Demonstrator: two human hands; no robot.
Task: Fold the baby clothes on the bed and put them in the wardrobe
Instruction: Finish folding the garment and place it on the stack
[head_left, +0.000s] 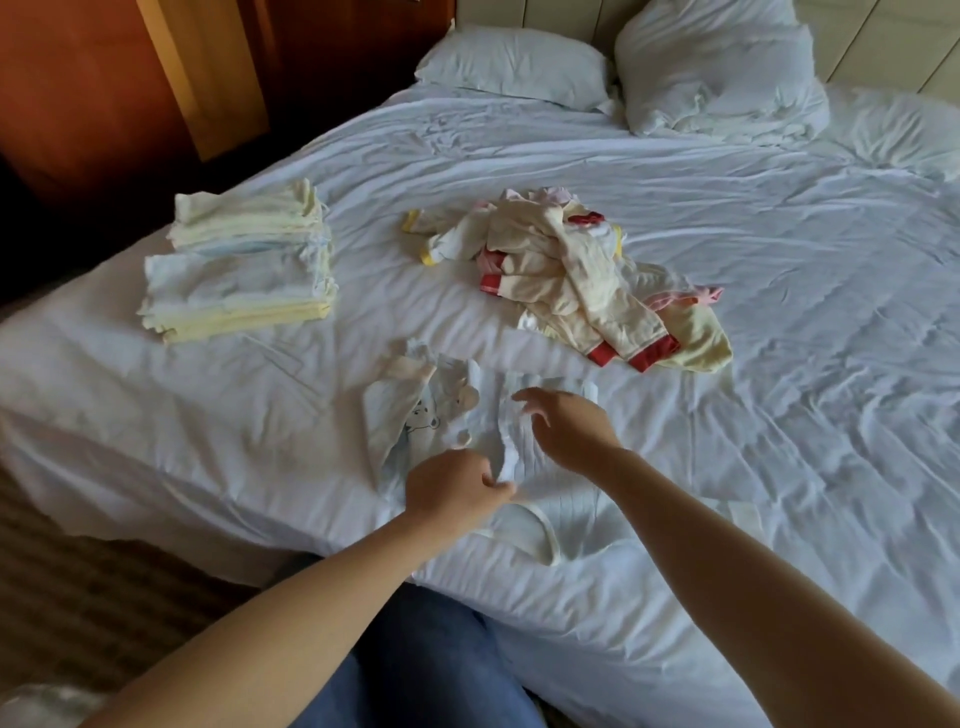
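A pale blue-white baby garment (545, 467) with a cartoon bear print lies on the bed (779, 415) near its front edge. My left hand (452, 491) pinches a raised fold of this garment at its near end. My right hand (563, 423) holds the same fold further up, fingers curled on the cloth. A heap of unfolded baby clothes (566, 275), cream with red and yellow cuffs, lies beyond the garment. Two stacks of folded clothes (244, 265) in pale yellow and blue sit at the bed's left side.
Two white pillows (519, 65) lean at the headboard, far side. Dark wooden furniture (104, 104) stands left of the bed. The bed's left edge drops to a patterned floor (78, 597). My blue-trousered leg (431, 665) is at the front edge.
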